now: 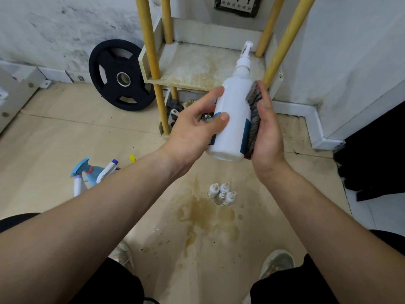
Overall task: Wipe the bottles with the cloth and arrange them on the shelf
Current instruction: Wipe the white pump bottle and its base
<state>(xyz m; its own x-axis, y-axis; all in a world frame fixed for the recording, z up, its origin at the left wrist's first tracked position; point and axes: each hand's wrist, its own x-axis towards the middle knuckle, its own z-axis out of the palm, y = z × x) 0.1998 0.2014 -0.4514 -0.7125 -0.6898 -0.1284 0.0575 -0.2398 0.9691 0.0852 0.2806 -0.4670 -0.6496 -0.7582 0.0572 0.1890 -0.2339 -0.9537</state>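
A white pump bottle with a blue label is held tilted in front of the shelf. My left hand grips its left side with thumb and fingers curled round it. My right hand presses a grey cloth flat against the bottle's right side. The shelf has yellow posts and a stained, bare white board. Several small white bottles stand on the floor below my hands. Blue and white spray bottles stand at the lower left, partly hidden by my left forearm.
A black weight plate leans on the wall left of the shelf. Clutter sits on the shelf's lower level. Brown stains mark the floor between my feet. A wall socket is above the shelf; dark furniture stands at right.
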